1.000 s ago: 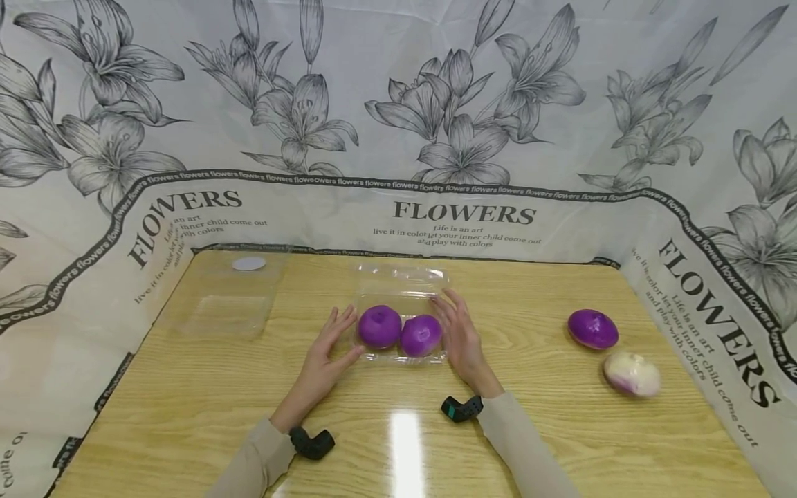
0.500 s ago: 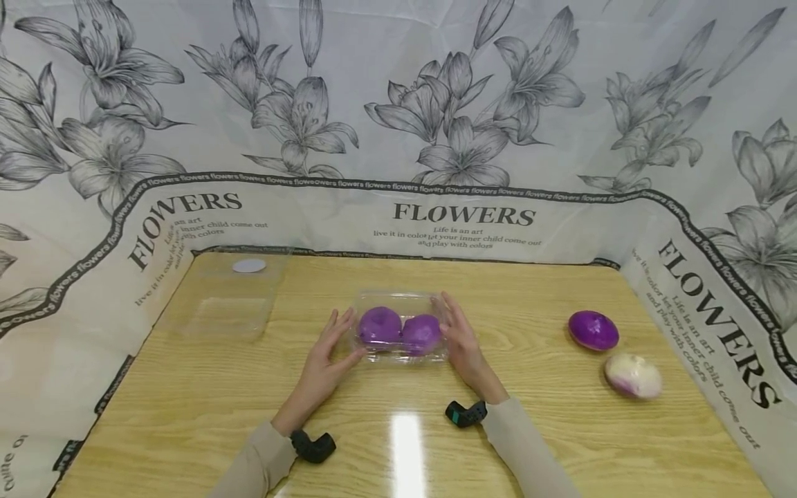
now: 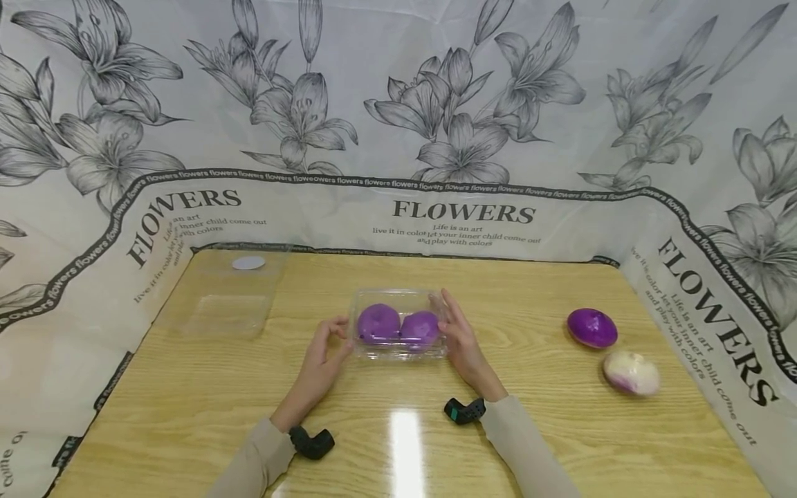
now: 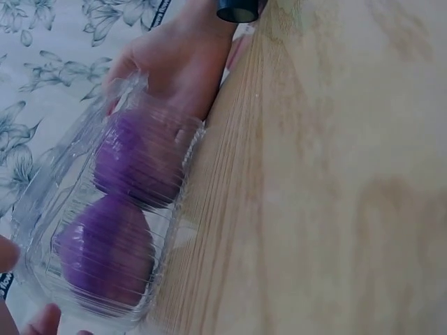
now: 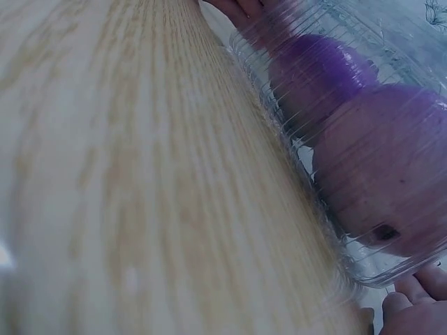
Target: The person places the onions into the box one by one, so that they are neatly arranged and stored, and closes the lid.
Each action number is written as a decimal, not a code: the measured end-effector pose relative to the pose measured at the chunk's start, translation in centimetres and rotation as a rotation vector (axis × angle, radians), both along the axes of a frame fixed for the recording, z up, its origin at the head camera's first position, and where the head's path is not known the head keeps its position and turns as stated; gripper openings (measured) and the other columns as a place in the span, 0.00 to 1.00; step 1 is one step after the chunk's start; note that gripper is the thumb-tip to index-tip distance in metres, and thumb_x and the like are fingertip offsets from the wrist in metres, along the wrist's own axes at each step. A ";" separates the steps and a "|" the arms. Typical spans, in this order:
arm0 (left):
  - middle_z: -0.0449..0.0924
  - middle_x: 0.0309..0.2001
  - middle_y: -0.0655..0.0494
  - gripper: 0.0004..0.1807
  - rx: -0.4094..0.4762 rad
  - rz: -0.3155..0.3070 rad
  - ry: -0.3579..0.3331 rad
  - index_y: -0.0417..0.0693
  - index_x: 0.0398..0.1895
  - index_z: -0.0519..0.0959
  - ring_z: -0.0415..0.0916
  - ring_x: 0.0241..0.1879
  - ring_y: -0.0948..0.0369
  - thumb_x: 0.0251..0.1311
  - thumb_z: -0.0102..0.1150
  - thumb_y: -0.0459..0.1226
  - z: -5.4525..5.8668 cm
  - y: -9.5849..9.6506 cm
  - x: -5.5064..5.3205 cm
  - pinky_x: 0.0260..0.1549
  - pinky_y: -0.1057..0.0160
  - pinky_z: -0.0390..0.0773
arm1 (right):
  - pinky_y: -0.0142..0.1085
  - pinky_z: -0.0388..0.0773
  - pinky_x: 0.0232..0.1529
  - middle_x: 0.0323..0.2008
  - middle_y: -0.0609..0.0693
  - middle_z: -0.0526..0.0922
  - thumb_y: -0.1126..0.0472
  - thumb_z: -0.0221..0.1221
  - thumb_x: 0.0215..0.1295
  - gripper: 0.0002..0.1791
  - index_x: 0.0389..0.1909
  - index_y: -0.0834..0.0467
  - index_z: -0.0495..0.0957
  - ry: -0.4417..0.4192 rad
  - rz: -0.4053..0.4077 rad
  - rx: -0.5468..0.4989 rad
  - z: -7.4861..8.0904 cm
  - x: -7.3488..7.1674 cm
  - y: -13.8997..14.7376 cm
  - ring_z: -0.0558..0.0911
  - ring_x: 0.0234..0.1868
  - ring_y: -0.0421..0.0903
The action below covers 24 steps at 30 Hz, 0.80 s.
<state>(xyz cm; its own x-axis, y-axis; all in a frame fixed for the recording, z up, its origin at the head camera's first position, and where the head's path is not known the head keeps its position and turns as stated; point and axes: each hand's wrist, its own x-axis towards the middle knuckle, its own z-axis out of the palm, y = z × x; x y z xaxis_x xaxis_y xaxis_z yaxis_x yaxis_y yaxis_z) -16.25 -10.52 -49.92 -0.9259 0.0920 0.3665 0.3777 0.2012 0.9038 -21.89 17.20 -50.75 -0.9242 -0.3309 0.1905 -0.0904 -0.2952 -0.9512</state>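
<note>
A clear plastic clamshell box [image 3: 398,301] lies with its lid folded over two round purple vegetables, perhaps turnips: the left one [image 3: 378,323] and the right one [image 3: 420,328]. My left hand [image 3: 322,354] is at the box's left end, fingers bent and thumb pointing to the front left corner. In the left wrist view its fingertips [image 4: 45,319] show beside the near corner. Against the right end, my right hand [image 3: 465,346] rests with its fingers stretched along the side. The right wrist view shows some of its fingers [image 5: 418,287] beside the box corner, partly cut off.
A second clear plastic container [image 3: 233,315] with a white oval label stands at the back left. On the right lie a purple vegetable [image 3: 591,328] and a white-and-purple one [image 3: 631,373]. Flower-printed cloth [image 3: 461,152] hangs around the wooden table [image 3: 529,297].
The lid, standing raised at the back a second ago, has come down over the purple vegetables. My left fingers have since bent more; my right hand shifted only slightly.
</note>
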 end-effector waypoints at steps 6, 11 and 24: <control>0.76 0.32 0.51 0.07 -0.069 0.009 0.005 0.38 0.27 0.77 0.64 0.40 0.56 0.65 0.57 0.27 1.0 -0.1 0.4 0.42 0.64 0.62 | 0.46 0.44 0.76 0.77 0.66 0.45 0.71 0.41 0.71 0.39 0.78 0.61 0.35 -0.050 -0.082 -0.014 0.3 0.8 -0.4 0.46 0.77 0.60; 0.78 0.33 0.48 0.08 -0.044 0.001 -0.064 0.33 0.27 0.78 0.66 0.38 0.61 0.65 0.56 0.26 1.3 -0.1 0.5 0.40 0.66 0.68 | 0.29 0.69 0.64 0.70 0.70 0.57 0.66 0.46 0.75 0.31 0.73 0.69 0.47 -0.066 -0.244 0.019 0.5 2.2 -0.1 0.68 0.67 0.50; 0.79 0.30 0.48 0.14 -0.045 -0.047 -0.158 0.33 0.23 0.78 0.70 0.38 0.62 0.68 0.53 0.28 0.2 -0.3 -0.1 0.44 0.64 0.69 | 0.30 0.72 0.14 0.22 0.59 0.77 0.65 0.48 0.75 0.15 0.33 0.75 0.73 -0.012 -0.276 0.267 0.1 4.4 1.1 0.73 0.18 0.42</control>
<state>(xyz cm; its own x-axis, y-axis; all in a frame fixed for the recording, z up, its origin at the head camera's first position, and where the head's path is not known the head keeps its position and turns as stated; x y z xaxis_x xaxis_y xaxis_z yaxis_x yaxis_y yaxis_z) -16.37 -10.78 -49.67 -0.9660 0.1491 0.2112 0.2415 0.2280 0.9433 -17.46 18.32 -50.62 -0.9871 -0.1054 0.1202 -0.1206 -0.0031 -0.9927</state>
